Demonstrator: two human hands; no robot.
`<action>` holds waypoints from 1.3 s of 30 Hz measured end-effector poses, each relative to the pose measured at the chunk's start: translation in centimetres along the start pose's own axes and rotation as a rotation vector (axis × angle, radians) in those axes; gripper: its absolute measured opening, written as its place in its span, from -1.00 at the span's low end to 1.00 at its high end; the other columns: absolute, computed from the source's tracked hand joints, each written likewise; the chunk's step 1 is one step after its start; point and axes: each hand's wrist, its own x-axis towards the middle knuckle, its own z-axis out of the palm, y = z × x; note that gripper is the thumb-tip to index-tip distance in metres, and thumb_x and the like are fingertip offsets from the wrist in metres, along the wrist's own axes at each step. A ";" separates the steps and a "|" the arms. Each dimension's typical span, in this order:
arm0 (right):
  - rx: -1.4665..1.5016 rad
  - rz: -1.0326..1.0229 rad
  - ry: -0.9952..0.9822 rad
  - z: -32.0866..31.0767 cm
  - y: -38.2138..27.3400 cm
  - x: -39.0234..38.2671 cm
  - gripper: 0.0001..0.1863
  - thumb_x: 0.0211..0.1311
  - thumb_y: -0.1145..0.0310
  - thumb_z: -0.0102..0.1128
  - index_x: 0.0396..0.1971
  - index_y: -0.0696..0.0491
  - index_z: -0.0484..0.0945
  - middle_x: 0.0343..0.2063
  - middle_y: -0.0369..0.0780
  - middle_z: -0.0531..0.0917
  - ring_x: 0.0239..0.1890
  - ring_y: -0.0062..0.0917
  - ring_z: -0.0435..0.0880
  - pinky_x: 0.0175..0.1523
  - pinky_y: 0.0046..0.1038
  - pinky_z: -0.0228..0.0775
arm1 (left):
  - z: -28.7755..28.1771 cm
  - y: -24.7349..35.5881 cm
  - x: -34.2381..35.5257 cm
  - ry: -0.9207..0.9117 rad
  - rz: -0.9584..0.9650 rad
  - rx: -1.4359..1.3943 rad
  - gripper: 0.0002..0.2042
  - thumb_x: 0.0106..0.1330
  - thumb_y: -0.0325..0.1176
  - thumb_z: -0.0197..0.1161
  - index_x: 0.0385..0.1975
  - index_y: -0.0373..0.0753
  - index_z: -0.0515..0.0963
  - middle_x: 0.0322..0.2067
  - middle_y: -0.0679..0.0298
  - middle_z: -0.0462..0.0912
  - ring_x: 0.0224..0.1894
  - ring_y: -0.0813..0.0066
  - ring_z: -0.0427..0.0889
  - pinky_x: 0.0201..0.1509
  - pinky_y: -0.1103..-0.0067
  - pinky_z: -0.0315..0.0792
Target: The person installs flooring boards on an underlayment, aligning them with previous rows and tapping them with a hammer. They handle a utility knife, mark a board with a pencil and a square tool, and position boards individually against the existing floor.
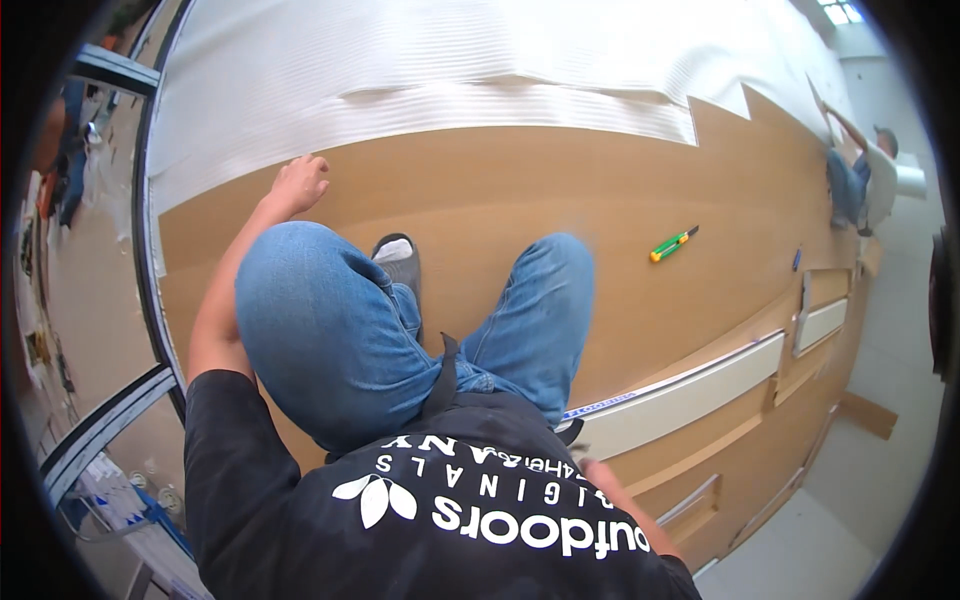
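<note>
I crouch on a floor of brown planks [470,180], with my knees apart. My left hand [303,185] is stretched out past my left knee, over the planks near their edge with the white ribbed underlay [420,60]. Its fingers are loosely bent and a little apart, with nothing seen in them. My right hand [590,468] is low beside my right hip, mostly hidden by my shirt; its fingers do not show. Close to it lies a long pale box [690,390]. A green and yellow utility knife [673,245] lies on the planks to the right of my knee.
The planks end in steps against the underlay at the far right. Another person [865,180] bends there by the wall. More brown planks [700,455] and pale pieces lie at the right. A dark-framed glass panel [150,260] runs along the left.
</note>
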 end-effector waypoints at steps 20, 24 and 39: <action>-0.701 -0.435 0.677 -56.4 -32.7 30.7 -0.64 0.27 0.36 0.06 0.08 -0.07 0.48 -0.28 0.01 0.72 -0.22 0.02 0.72 -0.15 0.04 0.54 | 2.1 1.5 8.6 -0.061 0.060 -0.016 -0.07 -0.23 -0.18 0.73 0.23 -0.27 0.38 0.15 0.11 0.45 0.26 0.04 0.42 0.33 0.24 0.40; -0.879 -0.370 0.556 -59.0 -35.6 34.4 -0.54 0.34 0.33 0.02 0.24 -0.17 0.44 -0.26 -0.02 0.74 -0.21 -0.06 0.73 -0.17 -0.07 0.54 | 2.4 1.0 8.4 0.006 0.106 -0.061 -0.12 -0.22 -0.27 0.72 0.20 -0.26 0.40 0.11 0.12 0.47 0.19 0.06 0.45 0.26 0.24 0.43; -0.975 -0.536 0.576 -60.9 -34.5 36.5 -0.65 0.42 0.28 0.05 0.16 -0.12 0.48 -0.31 -0.04 0.75 -0.25 -0.08 0.75 -0.21 -0.04 0.56 | 2.0 2.6 8.0 0.069 0.082 0.046 -0.12 -0.22 -0.35 0.70 0.22 -0.25 0.39 0.09 0.13 0.50 0.15 0.04 0.49 0.20 0.23 0.45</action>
